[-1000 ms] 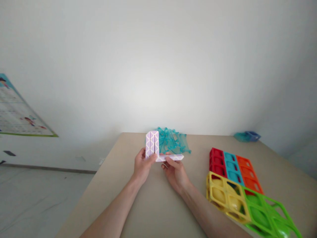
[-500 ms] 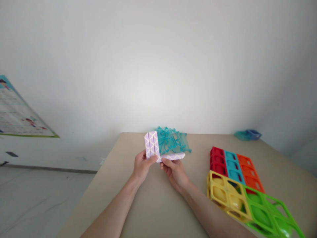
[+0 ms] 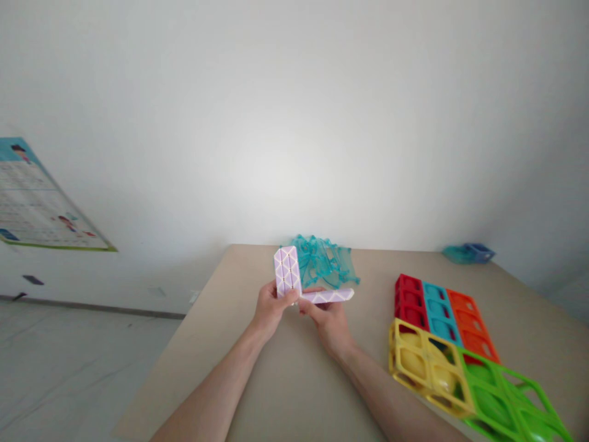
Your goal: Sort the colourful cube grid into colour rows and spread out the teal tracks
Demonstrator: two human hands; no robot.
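A lilac and white folding snake puzzle (image 3: pixel 288 270) is held up over the table, bent into an L. Its several side-by-side rows stand upright on the left, and one straight arm points right. My left hand (image 3: pixel 272 308) grips the upright block at its lower end, thumb in front. Beneath the straight arm, my right hand (image 3: pixel 329 322) is closed on the puzzle near the bend, thumb near the corner; its other fingers are partly hidden. Behind the puzzle lies a translucent teal plastic piece (image 3: pixel 324 261), partly covered by it.
On the right of the table (image 3: pixel 294 393) are red (image 3: pixel 411 304), blue (image 3: pixel 440 312) and orange frames (image 3: pixel 473 325), with yellow (image 3: pixel 430 366) and green frames (image 3: pixel 510 396) holding balls nearer me. A dark blue object (image 3: pixel 478 252) sits at the back right. A poster (image 3: pixel 41 202) hangs left.
The view has shifted slightly, so everything sits a little further right. The puzzle's upright block is turned a bit, and my right thumb has slid toward the bend.
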